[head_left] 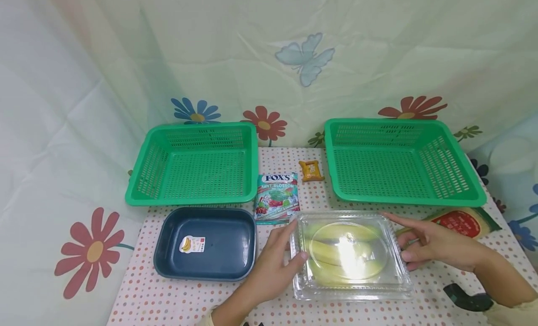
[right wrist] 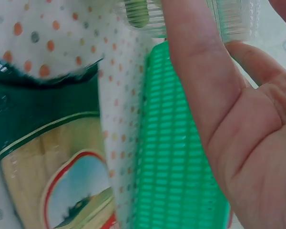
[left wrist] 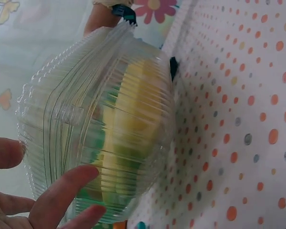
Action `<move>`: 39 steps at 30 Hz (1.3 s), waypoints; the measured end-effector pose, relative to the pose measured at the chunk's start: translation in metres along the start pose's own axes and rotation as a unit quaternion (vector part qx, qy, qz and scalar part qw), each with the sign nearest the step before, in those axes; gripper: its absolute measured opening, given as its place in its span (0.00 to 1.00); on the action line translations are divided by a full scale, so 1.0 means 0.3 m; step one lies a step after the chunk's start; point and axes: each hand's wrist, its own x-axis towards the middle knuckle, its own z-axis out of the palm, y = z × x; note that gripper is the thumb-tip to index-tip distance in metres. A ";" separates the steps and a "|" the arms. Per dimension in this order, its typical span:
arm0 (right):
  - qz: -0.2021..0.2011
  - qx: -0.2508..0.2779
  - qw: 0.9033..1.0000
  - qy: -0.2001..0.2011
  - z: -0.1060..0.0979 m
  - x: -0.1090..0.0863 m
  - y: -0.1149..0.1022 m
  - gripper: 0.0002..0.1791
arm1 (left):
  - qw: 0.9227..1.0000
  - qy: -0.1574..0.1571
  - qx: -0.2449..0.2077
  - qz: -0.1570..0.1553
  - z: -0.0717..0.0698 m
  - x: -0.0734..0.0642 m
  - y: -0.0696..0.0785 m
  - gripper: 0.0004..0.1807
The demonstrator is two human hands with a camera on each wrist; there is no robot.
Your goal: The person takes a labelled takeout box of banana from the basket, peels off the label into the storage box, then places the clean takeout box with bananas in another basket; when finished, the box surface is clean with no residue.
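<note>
A clear plastic clamshell box [head_left: 300, 288] with its lid down sits at the front of the table, and yellow-green bananas [head_left: 328, 253] show through it. My left hand [head_left: 273, 265] holds the box's left side, thumb over the lid edge and fingers along the side wall [left wrist: 138, 162]. At the opposite side, my right hand [head_left: 441, 244] holds the right edge, its index finger stretched to the back corner and the thumb at the side. Behind that hand lies a green and beige packet [head_left: 462, 223] with a red label, partly covered by it.
Two green baskets [head_left: 191, 204] stand at the back, left and right. A dark blue tray [head_left: 227, 251] with a banana sticker is left of my left hand. Between the baskets lie a FOX'S candy bag [head_left: 277, 197] and a small yellow packet [head_left: 311, 171]. A patterned curtain hangs behind.
</note>
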 end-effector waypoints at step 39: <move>-0.141 -0.058 0.979 0.136 0.251 0.516 -0.736 0.41 | 0.985 0.170 0.039 -0.018 -0.840 -0.029 0.109 0.33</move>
